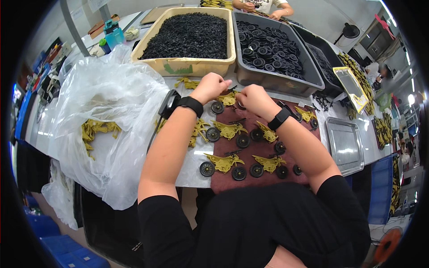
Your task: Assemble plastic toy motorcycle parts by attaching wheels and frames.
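Observation:
My left hand is closed, its thumb and fingers pinched together above a yellow toy motorcycle body at the back of the maroon cloth. What it pinches is too small to make out. Close beside it, my right hand has its fingers curled in over the same body, partly covering a black wheel; whatever it grips is hidden. Another black wheel lies at the body's left. More yellow bodies with black wheels and thin black rods sit in rows on the maroon cloth.
Behind my hands stand a cream tub of small black parts and a grey tub of black wheels. A clear plastic bag with yellow parts lies left, a metal tray right. Across the table, another person's hands are at work.

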### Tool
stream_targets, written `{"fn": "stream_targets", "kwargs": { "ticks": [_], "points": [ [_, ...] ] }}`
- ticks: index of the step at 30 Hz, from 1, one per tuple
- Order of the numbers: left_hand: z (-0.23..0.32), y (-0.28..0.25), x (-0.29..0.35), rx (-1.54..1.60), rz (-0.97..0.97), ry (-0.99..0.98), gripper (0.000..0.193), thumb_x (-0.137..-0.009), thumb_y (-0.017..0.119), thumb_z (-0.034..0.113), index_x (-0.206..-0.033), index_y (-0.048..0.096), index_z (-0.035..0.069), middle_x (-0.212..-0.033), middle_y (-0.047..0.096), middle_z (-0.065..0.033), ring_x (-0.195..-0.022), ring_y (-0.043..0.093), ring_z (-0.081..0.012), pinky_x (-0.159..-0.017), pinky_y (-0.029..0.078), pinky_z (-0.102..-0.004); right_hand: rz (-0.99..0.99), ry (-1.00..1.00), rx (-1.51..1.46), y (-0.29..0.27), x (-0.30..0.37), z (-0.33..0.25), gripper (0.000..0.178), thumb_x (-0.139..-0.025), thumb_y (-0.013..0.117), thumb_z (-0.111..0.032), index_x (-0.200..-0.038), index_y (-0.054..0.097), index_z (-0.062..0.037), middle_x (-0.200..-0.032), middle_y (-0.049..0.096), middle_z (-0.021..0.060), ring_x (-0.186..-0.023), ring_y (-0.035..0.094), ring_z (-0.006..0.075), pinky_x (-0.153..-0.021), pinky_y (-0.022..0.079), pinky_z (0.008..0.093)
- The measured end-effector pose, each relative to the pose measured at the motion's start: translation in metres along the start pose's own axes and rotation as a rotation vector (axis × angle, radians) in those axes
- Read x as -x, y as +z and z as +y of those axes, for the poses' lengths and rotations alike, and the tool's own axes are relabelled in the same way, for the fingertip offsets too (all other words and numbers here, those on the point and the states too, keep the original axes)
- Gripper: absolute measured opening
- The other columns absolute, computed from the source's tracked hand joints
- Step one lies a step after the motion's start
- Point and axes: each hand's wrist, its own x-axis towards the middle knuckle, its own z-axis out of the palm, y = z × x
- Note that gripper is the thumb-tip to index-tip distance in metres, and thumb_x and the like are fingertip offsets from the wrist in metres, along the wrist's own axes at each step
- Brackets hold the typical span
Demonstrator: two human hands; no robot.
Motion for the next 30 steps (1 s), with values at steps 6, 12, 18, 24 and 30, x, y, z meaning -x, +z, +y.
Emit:
{"fn": "stream_targets", "kwargs": {
  "ticks": [6,12,18,24,30],
  "points": [
    [0.033,0.001,0.019,0.715,-0.224,-0.242,0.037,-0.098,0.046,0.036,-0.087,0.057,0.003,-0.064,0.048,0.0015,-0.048,0.039,-0.0050,-0.038,0.027,-0.0175,0.245,-0.172,-0.497,0.002,0.017,-0.003,0.024,-0.082,0.067,-0.011,-0.100,0.063,0.0027,-0.082,0.067,0.0124,-0.069,0.063,0.0176,-0.059,0.050,0.0298],
    [0.047,0.014,0.019,0.756,-0.284,-0.247,0.037,-0.099,0.043,0.035,-0.086,0.056,0.002,-0.070,0.050,-0.0003,-0.050,0.040,-0.0054,-0.038,0.028,-0.0182,0.210,-0.086,-0.701,-0.002,0.022,0.010,0.019,-0.083,0.067,-0.009,-0.098,0.064,0.0032,-0.075,0.066,0.0074,-0.060,0.059,0.0099,-0.053,0.048,0.0243],
    [0.056,0.027,0.016,0.806,-0.361,-0.260,0.034,-0.099,0.043,0.033,-0.087,0.055,0.003,-0.070,0.049,0.0003,-0.052,0.039,-0.0053,-0.040,0.029,-0.0182,0.195,-0.029,-0.733,-0.013,0.027,0.030,0.017,-0.088,0.062,-0.012,-0.094,0.065,0.0039,-0.072,0.066,0.0063,-0.057,0.058,0.0088,-0.050,0.047,0.0238],
    [0.064,0.044,0.010,0.817,-0.351,-0.255,0.028,-0.098,0.047,0.028,-0.089,0.056,0.004,-0.071,0.048,0.0004,-0.052,0.039,-0.0043,-0.040,0.029,-0.0173,0.219,-0.010,-0.810,-0.018,0.035,0.047,0.018,-0.088,0.059,-0.010,-0.094,0.065,0.0050,-0.073,0.066,0.0075,-0.059,0.061,0.0109,-0.053,0.051,0.0242],
    [0.057,0.053,-0.002,0.644,-0.240,-0.218,0.022,-0.092,0.055,0.023,-0.091,0.061,0.001,-0.070,0.050,0.0018,-0.051,0.043,-0.0044,-0.039,0.030,-0.0179,0.189,0.084,-0.977,-0.021,0.042,0.075,0.020,-0.085,0.060,-0.008,-0.097,0.062,0.0068,-0.076,0.066,0.0098,-0.062,0.064,0.0132,-0.055,0.053,0.0244]
  ]
}}
